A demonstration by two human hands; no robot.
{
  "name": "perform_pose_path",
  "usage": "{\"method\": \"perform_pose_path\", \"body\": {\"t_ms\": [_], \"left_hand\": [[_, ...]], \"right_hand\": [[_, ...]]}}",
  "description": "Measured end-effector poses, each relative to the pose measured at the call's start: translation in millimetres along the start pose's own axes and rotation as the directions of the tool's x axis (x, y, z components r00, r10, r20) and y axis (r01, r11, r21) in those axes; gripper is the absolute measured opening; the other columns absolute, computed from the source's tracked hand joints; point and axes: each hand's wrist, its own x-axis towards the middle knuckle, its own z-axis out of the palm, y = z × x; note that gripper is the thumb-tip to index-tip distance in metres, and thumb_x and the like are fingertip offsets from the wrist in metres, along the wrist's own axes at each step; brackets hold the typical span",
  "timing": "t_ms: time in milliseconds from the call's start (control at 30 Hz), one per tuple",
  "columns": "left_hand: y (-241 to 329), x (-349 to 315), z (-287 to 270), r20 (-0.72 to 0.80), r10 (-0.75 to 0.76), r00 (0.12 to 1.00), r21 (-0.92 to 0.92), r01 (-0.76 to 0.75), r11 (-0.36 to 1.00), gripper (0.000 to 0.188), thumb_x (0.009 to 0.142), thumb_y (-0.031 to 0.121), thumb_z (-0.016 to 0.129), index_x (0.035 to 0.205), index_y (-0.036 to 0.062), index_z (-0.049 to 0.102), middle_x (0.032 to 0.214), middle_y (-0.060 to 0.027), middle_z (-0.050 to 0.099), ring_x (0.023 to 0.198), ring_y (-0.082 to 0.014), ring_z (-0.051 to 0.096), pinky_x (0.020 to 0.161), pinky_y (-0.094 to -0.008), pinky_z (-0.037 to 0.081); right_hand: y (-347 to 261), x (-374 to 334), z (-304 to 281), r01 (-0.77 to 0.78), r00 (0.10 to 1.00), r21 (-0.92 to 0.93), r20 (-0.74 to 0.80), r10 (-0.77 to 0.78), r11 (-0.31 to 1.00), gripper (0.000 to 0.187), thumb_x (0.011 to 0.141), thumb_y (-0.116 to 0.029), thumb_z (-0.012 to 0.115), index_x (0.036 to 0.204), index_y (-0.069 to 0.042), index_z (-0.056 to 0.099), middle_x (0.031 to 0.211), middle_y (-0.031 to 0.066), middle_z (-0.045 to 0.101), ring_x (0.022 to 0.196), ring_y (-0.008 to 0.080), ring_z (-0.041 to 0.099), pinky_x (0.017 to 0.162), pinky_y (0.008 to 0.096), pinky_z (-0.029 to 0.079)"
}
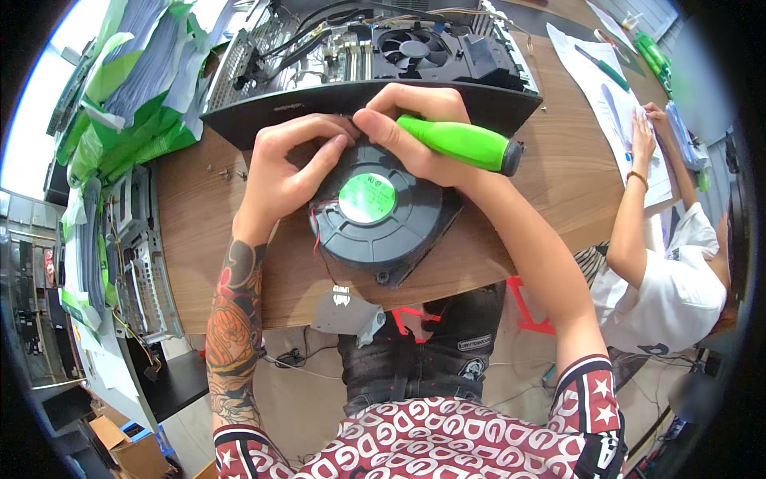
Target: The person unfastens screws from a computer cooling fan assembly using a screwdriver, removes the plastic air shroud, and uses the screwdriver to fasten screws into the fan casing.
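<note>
A round black blower fan (399, 239) with a green-and-white label lies on the table before me, thin red and black wires trailing off its near left side. My left hand (279, 168) is closed at the fan's far left edge, thumb and index tips together; whatever they pinch is too small to make out. My right hand (419, 144) is curled round a screwdriver with a bright green handle (463, 142), which points away to the right. Its shaft is hidden by my fingers, which meet near the left fingertips. Just beyond both hands stands an opened computer case (303, 108).
Inside the case sits a black cooling fan (412, 49) among cables. Green-wrapped stacks (120, 104) rise at the left, above metal frames (140, 247). Small screws (231, 172) lie left on the wooden table (550, 184). A co-worker's hands (641, 136) rest on papers at right.
</note>
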Motion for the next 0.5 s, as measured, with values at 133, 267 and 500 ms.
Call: {"method": "perform_pose_path", "body": {"t_ms": [133, 267, 500], "left_hand": [[4, 6, 2, 0.001, -0.073, 0.997, -0.002, 0.073, 0.997, 0.011, 0.086, 0.003, 0.062, 0.091, -0.0054, 0.068, 0.089, -0.0125, 0.071, 0.083, -0.0184, 0.068, 0.078, -0.0289, 0.051], [4, -1, -2, -0.043, -0.119, 0.992, 0.009, 0.119, 0.993, 0.011, 0.086, 0.002, 0.062, 0.093, -0.0063, 0.067, 0.092, -0.0122, 0.071, 0.085, -0.0164, 0.066, 0.080, -0.0277, 0.050], [0, 0, 7, -0.041, -0.172, 0.984, 0.000, 0.172, 0.985, 0.013, 0.087, 0.003, 0.064, 0.097, -0.0068, 0.067, 0.092, -0.0108, 0.070, 0.085, -0.0144, 0.065, 0.078, -0.0262, 0.050]], "right_hand": [[1, 2, -7, 0.071, 0.997, -0.011, 0.025, -0.070, 0.997, 0.020, 0.089, -0.022, 0.069, 0.082, -0.004, 0.070, 0.065, 0.0083, 0.065, 0.058, 0.0172, 0.064, 0.057, 0.0283, 0.050], [7, 5, 3, 0.088, 0.996, 0.052, 0.004, -0.088, 0.995, 0.023, 0.087, -0.024, 0.072, 0.076, -0.004, 0.068, 0.063, 0.0098, 0.063, 0.055, 0.0202, 0.063, 0.054, 0.0302, 0.049], [4, 2, -9, 0.044, 0.999, 0.119, -0.009, -0.044, 0.992, 0.031, 0.086, -0.029, 0.071, 0.071, -0.003, 0.064, 0.064, 0.0152, 0.062, 0.058, 0.0292, 0.063, 0.057, 0.0340, 0.049]]}}
